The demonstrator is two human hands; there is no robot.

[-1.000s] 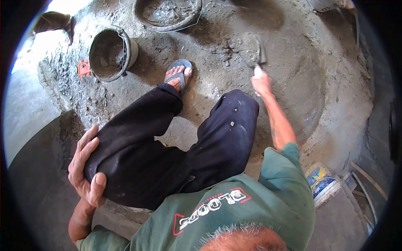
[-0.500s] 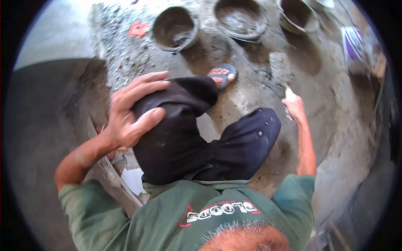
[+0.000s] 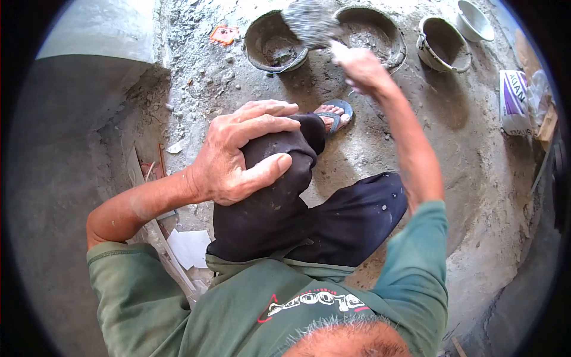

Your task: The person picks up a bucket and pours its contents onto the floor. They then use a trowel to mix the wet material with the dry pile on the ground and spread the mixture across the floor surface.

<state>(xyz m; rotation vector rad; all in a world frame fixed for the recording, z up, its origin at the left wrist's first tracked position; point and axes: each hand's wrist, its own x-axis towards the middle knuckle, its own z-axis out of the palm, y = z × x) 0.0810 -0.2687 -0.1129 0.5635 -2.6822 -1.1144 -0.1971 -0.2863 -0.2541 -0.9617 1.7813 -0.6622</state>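
Above the two mortar-caked buckets (image 3: 275, 43) sits the trowel (image 3: 309, 22), loaded w/ wet mortar (blurred), its handle clamped in the right hand (image 3: 360, 65). Left hand (image 3: 241, 152) lies spread, fingers apart, on the black-trousered knee (image 3: 279, 178), holding nothing.

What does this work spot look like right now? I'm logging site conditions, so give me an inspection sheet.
Surface: rough concrete floor, smeared with grey mortar.
Job's things: trowel loaded with mortar, raised above the buckets.
Clutter: three mortar-crusted buckets, white bowl, printed bag, orange tag, paper scraps.
Grippers: right hand grips the trowel; left hand rests open on the knee.
Cables: nothing seen.
Surroundings: grey wall on the left; sandalled foot.
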